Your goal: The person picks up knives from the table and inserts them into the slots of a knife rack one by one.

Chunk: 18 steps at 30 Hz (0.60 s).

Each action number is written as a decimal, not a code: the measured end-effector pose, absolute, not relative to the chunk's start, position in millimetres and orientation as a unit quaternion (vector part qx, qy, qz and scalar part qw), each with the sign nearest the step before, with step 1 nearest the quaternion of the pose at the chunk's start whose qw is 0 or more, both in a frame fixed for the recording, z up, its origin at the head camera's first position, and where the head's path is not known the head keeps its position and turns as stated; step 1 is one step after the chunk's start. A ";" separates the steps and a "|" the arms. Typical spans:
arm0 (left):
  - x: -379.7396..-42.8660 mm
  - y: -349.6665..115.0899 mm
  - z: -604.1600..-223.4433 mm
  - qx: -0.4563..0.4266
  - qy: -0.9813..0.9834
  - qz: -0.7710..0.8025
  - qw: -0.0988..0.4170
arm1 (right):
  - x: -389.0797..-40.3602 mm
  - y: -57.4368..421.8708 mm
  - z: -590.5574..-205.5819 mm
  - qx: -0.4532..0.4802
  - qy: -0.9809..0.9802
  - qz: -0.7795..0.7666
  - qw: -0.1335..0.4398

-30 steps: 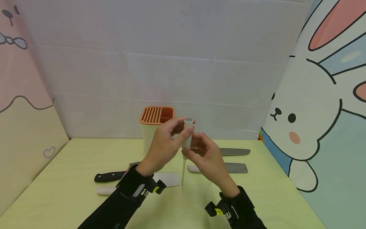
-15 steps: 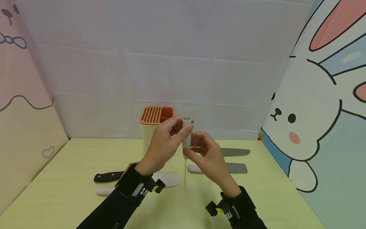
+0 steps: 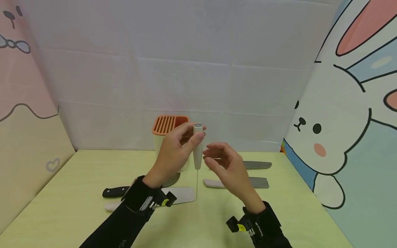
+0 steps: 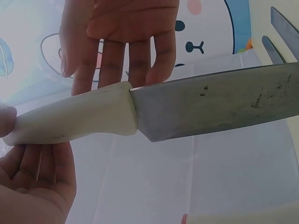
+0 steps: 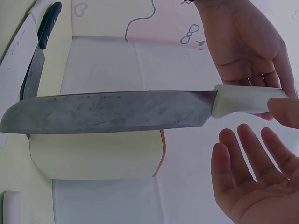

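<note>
My left hand [image 3: 173, 150] pinches a kitchen knife by the butt end of its white handle [image 3: 197, 148]. The knife hangs upright, blade down, seen edge-on in the head view as a thin line. Both wrist views show the broad grey blade [image 5: 112, 112] side-on; dark marks spot its face [image 4: 210, 100] in the left wrist view. Just right of the handle, my right hand [image 3: 227, 168] is held apart from it, fingers loosely bent and holding nothing. In the right wrist view its spread fingers [image 5: 247, 163] lie beside the handle.
Behind my left hand stands a pale knife holder with an orange slotted top [image 3: 164, 125]. On the table's left lie a black-handled knife [image 3: 114, 192] and a white-handled broad blade [image 3: 183, 194]. Two more knives lie right, a square-ended one [image 3: 258, 182] and one behind it [image 3: 257, 165].
My right hand has let go of the lower handle and drawn slightly right. The left hand has moved a little left and up with the knife.
</note>
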<state>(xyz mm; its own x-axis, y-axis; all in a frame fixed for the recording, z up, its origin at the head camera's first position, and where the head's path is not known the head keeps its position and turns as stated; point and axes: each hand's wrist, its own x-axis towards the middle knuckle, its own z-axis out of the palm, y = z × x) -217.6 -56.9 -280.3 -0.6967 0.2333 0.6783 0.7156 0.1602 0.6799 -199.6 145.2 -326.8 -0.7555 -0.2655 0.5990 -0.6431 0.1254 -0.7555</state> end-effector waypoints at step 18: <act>-233.0 -79.0 -237.8 -0.321 -0.751 -0.518 0.256 | -203.9 160.9 -328.0 0.321 -0.768 0.509 0.221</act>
<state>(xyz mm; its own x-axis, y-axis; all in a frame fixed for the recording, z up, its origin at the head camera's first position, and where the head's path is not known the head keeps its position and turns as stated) -233.0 -79.0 -237.8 -0.6631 0.2160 0.7167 0.7467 0.2581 0.6131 -203.9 160.9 -328.0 -0.6967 -0.2672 0.6658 -0.7173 0.2763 -0.6397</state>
